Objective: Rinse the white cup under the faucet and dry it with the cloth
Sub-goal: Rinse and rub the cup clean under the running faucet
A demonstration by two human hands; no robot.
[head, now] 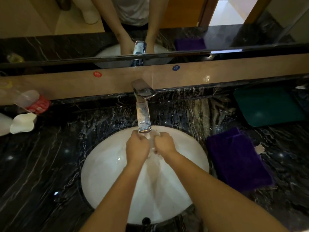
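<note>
Risk: wet fingers could let the white cup [151, 139] slip into the sink [103, 164]. Left hand [137, 148] and right hand [164, 143] curl knuckles-up under the faucet [143, 114], gripping the mostly hidden cup between them; cloth [237, 158] lies on the worktop, right of the grip.

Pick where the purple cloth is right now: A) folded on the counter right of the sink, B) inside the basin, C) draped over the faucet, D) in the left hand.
A: the purple cloth lies folded on the dark counter right of the sink, apart from both hands.
</note>
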